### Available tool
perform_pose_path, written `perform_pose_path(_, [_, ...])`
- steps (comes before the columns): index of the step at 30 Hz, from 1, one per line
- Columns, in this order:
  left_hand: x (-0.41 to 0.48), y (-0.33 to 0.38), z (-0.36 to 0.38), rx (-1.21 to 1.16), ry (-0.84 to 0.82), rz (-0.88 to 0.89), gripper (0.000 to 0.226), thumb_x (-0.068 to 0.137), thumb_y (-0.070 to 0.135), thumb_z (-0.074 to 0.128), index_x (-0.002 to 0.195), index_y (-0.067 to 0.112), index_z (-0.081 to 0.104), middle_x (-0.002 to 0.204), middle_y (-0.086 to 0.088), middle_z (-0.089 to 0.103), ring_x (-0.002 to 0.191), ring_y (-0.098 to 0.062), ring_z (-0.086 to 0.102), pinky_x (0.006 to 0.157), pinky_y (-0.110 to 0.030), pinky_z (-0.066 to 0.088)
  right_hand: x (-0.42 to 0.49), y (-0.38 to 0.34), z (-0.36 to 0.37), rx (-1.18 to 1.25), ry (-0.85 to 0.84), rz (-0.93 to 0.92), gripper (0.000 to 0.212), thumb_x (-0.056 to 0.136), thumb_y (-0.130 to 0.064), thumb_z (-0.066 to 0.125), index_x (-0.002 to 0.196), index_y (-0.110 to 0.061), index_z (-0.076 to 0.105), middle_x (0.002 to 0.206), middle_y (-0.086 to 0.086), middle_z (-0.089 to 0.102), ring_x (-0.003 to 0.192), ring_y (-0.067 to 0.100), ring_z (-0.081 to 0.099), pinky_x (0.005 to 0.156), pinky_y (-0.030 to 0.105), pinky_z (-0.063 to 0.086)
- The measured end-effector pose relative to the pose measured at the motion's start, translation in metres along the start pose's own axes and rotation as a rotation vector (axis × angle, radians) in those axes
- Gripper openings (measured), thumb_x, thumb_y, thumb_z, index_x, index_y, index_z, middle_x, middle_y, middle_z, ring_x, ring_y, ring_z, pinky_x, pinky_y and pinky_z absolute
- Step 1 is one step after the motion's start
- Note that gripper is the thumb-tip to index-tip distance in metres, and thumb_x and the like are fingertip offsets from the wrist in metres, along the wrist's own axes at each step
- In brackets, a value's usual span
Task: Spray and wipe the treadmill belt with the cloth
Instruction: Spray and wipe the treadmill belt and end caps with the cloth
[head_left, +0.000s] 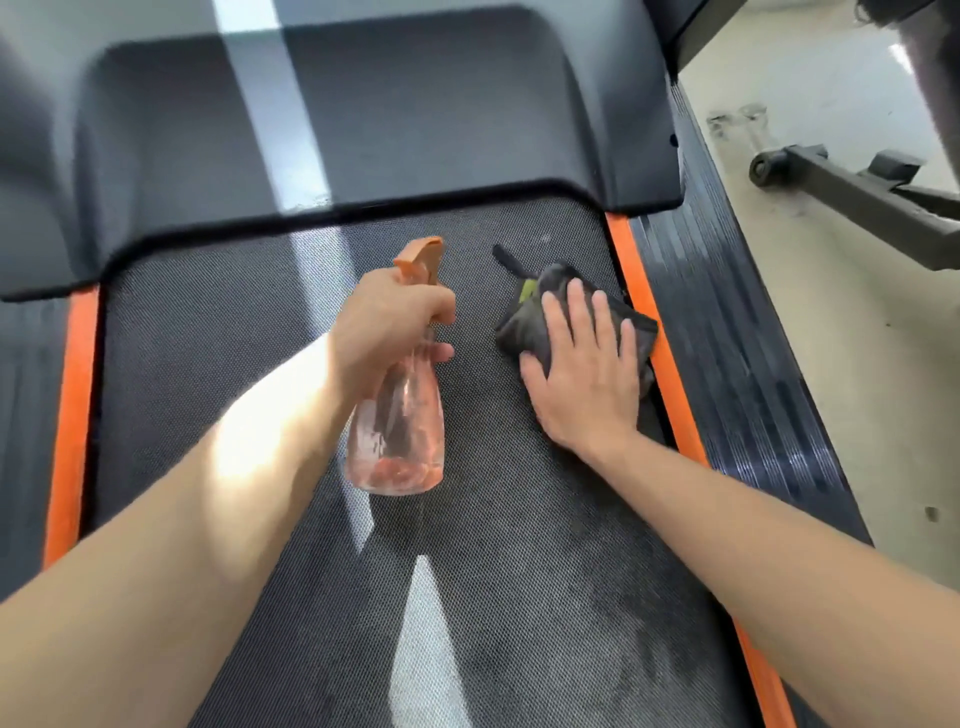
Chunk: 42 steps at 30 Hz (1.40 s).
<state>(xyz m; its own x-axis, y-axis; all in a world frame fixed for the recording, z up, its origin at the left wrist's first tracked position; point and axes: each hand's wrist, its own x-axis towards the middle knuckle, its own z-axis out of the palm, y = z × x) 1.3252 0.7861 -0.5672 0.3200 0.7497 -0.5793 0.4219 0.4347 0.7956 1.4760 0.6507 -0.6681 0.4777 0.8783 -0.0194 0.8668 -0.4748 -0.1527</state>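
Observation:
The dark textured treadmill belt (249, 332) fills the middle of the view, with orange strips along both sides. My left hand (389, 322) grips the neck of a clear orange spray bottle (400, 431), its orange nozzle pointing forward over the belt. My right hand (584, 364) presses flat, fingers straight, on a dark cloth (524, 322) at the belt's right edge, near the front. A darker damp-looking patch lies on the belt close to me.
The black motor cover (363, 119) rises at the belt's far end. A ribbed side rail (727, 332) runs along the right. Beyond it is pale floor with a dark wheeled frame (852, 192). Sunlight stripes cross the belt.

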Motion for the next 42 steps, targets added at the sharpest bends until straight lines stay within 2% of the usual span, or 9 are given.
perform_pose_path(3, [-0.002,-0.012,-0.023,-0.015,0.022,0.048,0.016,0.080,-0.005,0.066,0.084,0.010,0.063,0.101,-0.018,0.060,0.064,-0.024,0.060,0.054,-0.032,0.059,0.066,-0.027,-0.002,0.031,-0.035,0.166,0.073,0.098,-0.054,0.035,0.162,-0.021,0.023,0.171,0.007,0.010,0.157,0.029,0.009,0.125,0.053,0.007])
perform_pose_path(7, [-0.009,-0.026,-0.058,-0.057,0.023,0.057,0.042,0.077,-0.004,0.065,0.102,0.031,0.066,0.104,-0.011,0.062,0.078,-0.034,0.067,0.068,-0.040,0.054,0.090,-0.058,0.001,-0.021,-0.027,0.154,0.073,0.101,-0.052,0.035,0.163,-0.021,0.014,0.172,0.004,0.004,0.158,0.029,0.002,0.126,0.052,0.002])
perform_pose_path(15, [-0.008,-0.034,-0.079,-0.063,0.070,0.025,0.066,0.067,0.011,0.069,0.129,0.032,0.064,0.099,-0.007,0.063,0.081,-0.030,0.068,0.071,-0.042,0.055,0.086,-0.067,-0.008,-0.128,-0.193,-0.787,0.074,0.096,-0.050,0.048,0.162,-0.032,0.020,0.171,-0.008,0.011,0.158,0.020,0.008,0.126,0.046,0.004])
perform_pose_path(18, [-0.009,-0.035,-0.072,-0.056,0.047,0.049,0.070,0.078,0.000,0.066,0.139,0.033,0.058,0.098,-0.006,0.064,0.081,-0.030,0.065,0.069,-0.039,0.056,0.114,-0.034,-0.016,-0.101,-0.156,-0.528,0.071,0.097,-0.051,0.047,0.161,-0.036,0.021,0.171,-0.010,0.008,0.158,0.018,0.007,0.126,0.047,0.004])
perform_pose_path(23, [-0.010,-0.034,-0.061,-0.112,0.012,0.063,0.056,0.089,-0.011,0.059,0.120,0.035,0.062,0.095,-0.007,0.062,0.087,-0.030,0.059,0.051,-0.029,0.058,0.113,-0.021,-0.014,-0.042,-0.074,-0.064,0.069,0.098,-0.050,0.041,0.161,-0.030,0.021,0.172,-0.002,0.008,0.158,0.026,0.006,0.125,0.050,0.005])
perform_pose_path(26, [-0.009,-0.033,-0.059,-0.080,0.026,0.078,0.051,0.088,-0.009,0.061,0.118,0.032,0.064,0.094,-0.005,0.062,0.083,-0.030,0.064,0.056,-0.032,0.058,0.093,-0.045,-0.007,-0.045,-0.076,-0.160,0.070,0.099,-0.048,0.041,0.162,-0.028,0.019,0.172,-0.004,0.009,0.158,0.026,0.005,0.125,0.050,0.003])
perform_pose_path(32, [-0.016,-0.023,-0.054,0.021,0.045,0.067,0.026,0.083,-0.010,0.065,0.094,0.013,0.067,0.088,-0.006,0.061,0.062,-0.022,0.061,0.055,-0.031,0.056,0.067,-0.020,-0.011,-0.128,-0.211,-0.757,0.073,0.091,-0.054,0.031,0.161,-0.033,0.025,0.170,-0.007,0.015,0.157,0.022,0.013,0.125,0.048,0.010])
perform_pose_path(39, [-0.019,-0.031,-0.039,0.012,-0.051,0.079,0.030,0.079,-0.006,0.067,0.092,0.020,0.064,0.097,-0.010,0.057,0.086,-0.025,0.057,0.051,-0.029,0.058,0.102,0.000,-0.024,-0.051,-0.245,-0.143,0.069,0.102,-0.051,0.036,0.163,-0.031,0.010,0.172,-0.004,-0.003,0.158,0.025,-0.003,0.126,0.051,0.001])
perform_pose_path(42, [-0.029,-0.035,-0.031,0.049,-0.114,0.082,0.032,0.066,0.003,0.066,0.096,0.016,0.069,0.095,-0.010,0.059,0.085,-0.021,0.059,0.050,-0.029,0.059,0.060,-0.019,-0.017,-0.079,-0.191,-0.223,0.071,0.101,-0.050,0.039,0.163,-0.026,0.013,0.172,0.000,0.004,0.158,0.029,0.003,0.126,0.053,0.005])
